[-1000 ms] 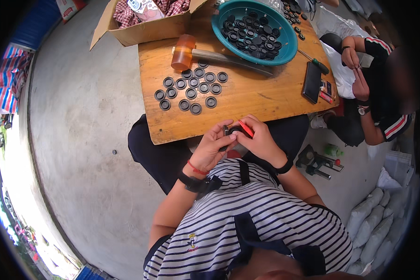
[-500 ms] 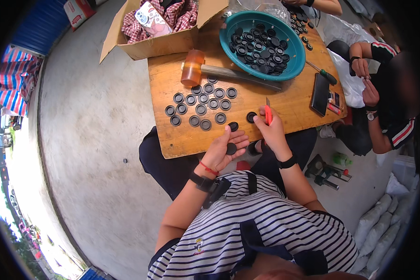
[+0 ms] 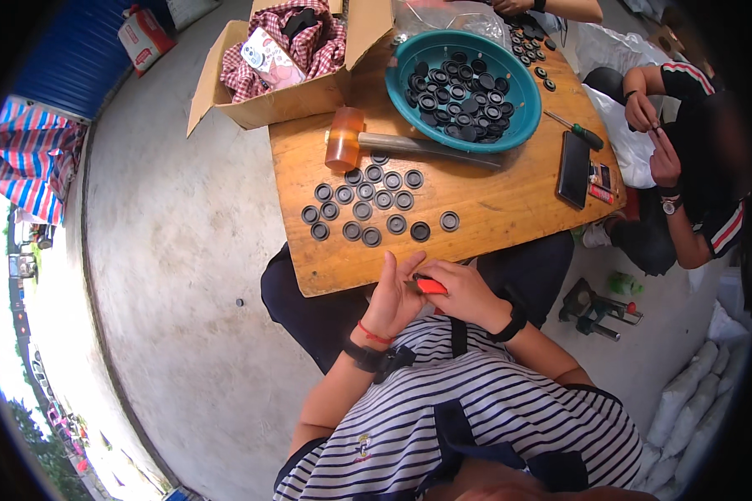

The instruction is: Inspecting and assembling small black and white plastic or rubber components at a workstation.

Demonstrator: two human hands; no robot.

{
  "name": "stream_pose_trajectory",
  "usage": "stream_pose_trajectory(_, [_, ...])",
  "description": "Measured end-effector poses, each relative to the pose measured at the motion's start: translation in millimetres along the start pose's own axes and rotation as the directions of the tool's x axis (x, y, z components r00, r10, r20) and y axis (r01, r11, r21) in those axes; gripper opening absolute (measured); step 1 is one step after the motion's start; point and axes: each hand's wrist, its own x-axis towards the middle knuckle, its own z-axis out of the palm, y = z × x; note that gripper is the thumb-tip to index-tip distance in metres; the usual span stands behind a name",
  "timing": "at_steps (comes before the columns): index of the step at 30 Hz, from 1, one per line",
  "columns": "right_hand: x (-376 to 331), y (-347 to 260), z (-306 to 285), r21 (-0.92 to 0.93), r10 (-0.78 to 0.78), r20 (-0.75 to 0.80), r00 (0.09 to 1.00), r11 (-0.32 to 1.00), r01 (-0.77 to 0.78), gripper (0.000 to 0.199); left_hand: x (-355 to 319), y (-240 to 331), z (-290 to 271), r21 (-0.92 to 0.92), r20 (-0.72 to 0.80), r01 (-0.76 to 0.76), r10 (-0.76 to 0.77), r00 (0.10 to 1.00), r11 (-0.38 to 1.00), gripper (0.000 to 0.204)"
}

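Note:
Just off the table's near edge, my two hands meet. In my right hand [image 3: 464, 292] is a red-handled utility knife [image 3: 431, 286], its tip end pointing at the left palm. My left hand [image 3: 393, 301] is turned palm inward with the thumb raised. A dark edge of a black disc [image 3: 421, 277] shows between the hands, by the knife; most of it is hidden by the fingers. Beyond my hands, several black round rubber discs [image 3: 363, 210] with raised rims lie face up on the wooden table [image 3: 476, 188].
A teal basin [image 3: 526, 108] of black discs stands at the back. A mallet [image 3: 344, 142] lies across the table's middle. At right are a dark phone [image 3: 572, 169] and a screwdriver [image 3: 589, 136]. An open carton [image 3: 297, 104] sits back left. Another person's hands [image 3: 653, 134] work at right.
My hands have drawn together toward my body, the knife now against the left palm. The two discs near my fingers now lie freely on the table, face up.

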Motion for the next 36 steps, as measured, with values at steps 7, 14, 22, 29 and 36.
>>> stream_pose_trajectory(7, [17,14,-16,-0.045,0.453,-0.011,0.892,0.891,-0.453,0.031,-13,9,7,0.362,-0.045,-0.073,0.096,0.994,0.929,0.058])
stream_pose_trajectory(14, [16,23,-25,-0.042,0.309,-0.279,0.909,0.942,-0.333,0.056,-12,74,-19,0.725,0.444,0.187,0.658,0.608,-0.663,0.079])
stream_pose_trajectory(22, [28,21,-16,-0.397,0.248,-0.188,0.95,0.866,-0.305,0.065,12,85,-32,0.701,0.262,0.262,0.581,0.771,-0.663,0.096])
stream_pose_trajectory(29, [50,27,-23,-0.225,0.135,-0.319,0.938,0.951,-0.214,0.05,9,83,-8,0.728,0.411,0.071,0.517,0.751,-0.682,0.075])
stream_pose_trajectory(36, [142,12,-22,-0.376,0.131,-0.118,0.984,0.912,-0.166,0.022,4,70,23,0.642,0.562,-0.113,0.365,0.743,-0.758,0.045])
